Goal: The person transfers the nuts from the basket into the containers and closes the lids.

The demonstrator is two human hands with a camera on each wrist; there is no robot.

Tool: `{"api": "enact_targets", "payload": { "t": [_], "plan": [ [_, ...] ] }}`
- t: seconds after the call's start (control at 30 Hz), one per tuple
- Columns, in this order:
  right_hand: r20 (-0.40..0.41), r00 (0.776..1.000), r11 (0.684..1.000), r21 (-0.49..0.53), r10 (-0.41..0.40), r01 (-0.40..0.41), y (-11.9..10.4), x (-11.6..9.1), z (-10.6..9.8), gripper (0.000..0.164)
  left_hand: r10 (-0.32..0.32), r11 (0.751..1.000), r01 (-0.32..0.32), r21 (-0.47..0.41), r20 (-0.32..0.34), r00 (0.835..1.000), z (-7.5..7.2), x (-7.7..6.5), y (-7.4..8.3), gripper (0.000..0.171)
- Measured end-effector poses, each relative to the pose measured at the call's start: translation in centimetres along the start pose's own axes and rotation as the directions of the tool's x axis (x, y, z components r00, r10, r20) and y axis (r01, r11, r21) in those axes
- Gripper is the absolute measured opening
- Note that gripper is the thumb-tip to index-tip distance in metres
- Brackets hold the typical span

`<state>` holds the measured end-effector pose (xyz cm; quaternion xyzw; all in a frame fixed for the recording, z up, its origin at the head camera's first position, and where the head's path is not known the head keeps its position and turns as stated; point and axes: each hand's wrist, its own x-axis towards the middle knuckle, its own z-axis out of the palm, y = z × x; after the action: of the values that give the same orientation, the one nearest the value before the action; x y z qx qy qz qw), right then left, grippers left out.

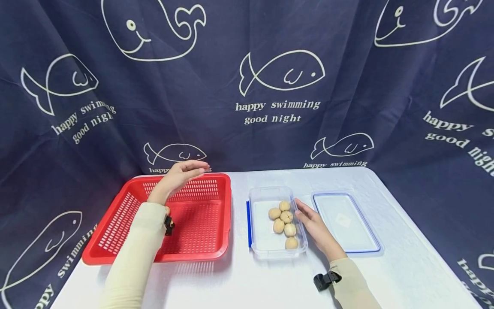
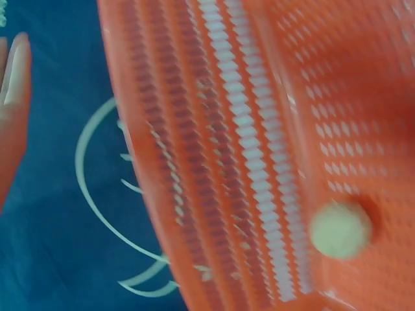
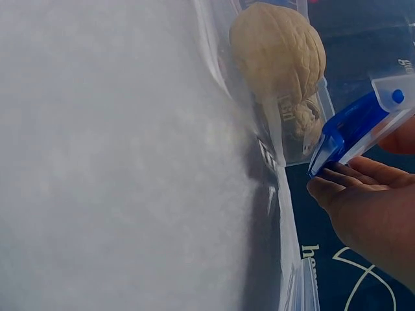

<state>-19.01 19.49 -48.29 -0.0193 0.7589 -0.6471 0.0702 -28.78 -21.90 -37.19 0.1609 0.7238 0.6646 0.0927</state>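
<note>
My left hand [image 1: 179, 178] hangs with straight fingers and nothing in it over the back of a red plastic basket [image 1: 228, 206]. One walnut [image 2: 340, 230] lies on the basket floor, mostly hidden behind the sleeve in the head view. To the right stands a clear food container [image 1: 258, 251] with blue latches. Several walnuts [image 1: 278, 225] sit inside it, mostly toward its right side. My right hand [image 1: 316, 229] holds the container at its right wall, where a blue latch [image 3: 353, 126] shows between thumb and fingers in the right wrist view.
The container's clear lid [image 1: 332, 231], with a blue seal around its edge, lies flat to the right of my right hand. A white cloth [image 1: 239, 283] covers the table. Behind it hangs a dark blue curtain [image 1: 216, 107] printed with white fish and whales.
</note>
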Motion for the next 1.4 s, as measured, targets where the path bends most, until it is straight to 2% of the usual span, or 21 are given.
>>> {"api": "enact_targets", "payload": {
  "t": [0.1,0.3,0.47,0.6,0.77,1.1,1.27,1.3,1.4],
  "plan": [
    [0.001,1.0,1.0,0.0,0.001,-0.001,-0.1,0.1,0.1,0.055,-0.037,0.999,0.037,0.024,0.022,0.999,-1.2,-0.5,-0.8,0.034],
    [0.0,1.0,1.0,-0.008,-0.004,0.004,-0.1,0.0,-0.1,0.054,-0.136,0.99,0.136,0.039,-0.001,0.991,-2.9,-1.3,-2.1,0.041],
    [0.001,1.0,1.0,-0.015,-0.017,0.017,-0.3,-0.2,-0.2,0.054,-0.226,0.972,0.229,0.05,-0.059,0.972,-4.1,-2.0,-2.6,0.046],
    [0.008,1.0,1.0,-0.012,-0.025,0.025,-0.3,-0.2,-0.2,0.054,-0.27,0.962,0.272,0.01,-0.095,0.958,-5.1,-2.6,-3.1,0.048],
    [0.007,1.0,1.0,-0.006,-0.02,0.02,-0.2,-0.1,-0.2,0.054,-0.339,0.939,0.344,0.013,-0.138,0.931,-6.2,-3.4,-3.8,0.051],
    [0.006,1.0,1.0,-0.017,-0.012,0.012,0.0,-0.1,-0.1,0.054,-0.386,0.893,0.414,0.174,-0.176,0.906,-7.7,-5.3,-5.4,0.048],
    [0.003,1.0,1.0,-0.019,-0.01,0.01,0.0,-0.1,0.0,0.054,-0.405,0.874,0.44,0.206,-0.189,0.894,-8.0,-6.0,-5.7,0.044],
    [0.003,1.0,1.0,-0.019,-0.011,0.011,0.0,-0.1,0.0,0.054,-0.403,0.873,0.435,0.219,-0.177,0.898,-8.1,-6.2,-5.6,0.043],
    [0.007,1.0,1.0,-0.018,-0.017,0.017,-0.2,-0.2,0.1,0.053,-0.417,0.866,0.447,0.225,-0.167,0.893,-8.3,-6.5,-5.6,0.042]
  ]
}}
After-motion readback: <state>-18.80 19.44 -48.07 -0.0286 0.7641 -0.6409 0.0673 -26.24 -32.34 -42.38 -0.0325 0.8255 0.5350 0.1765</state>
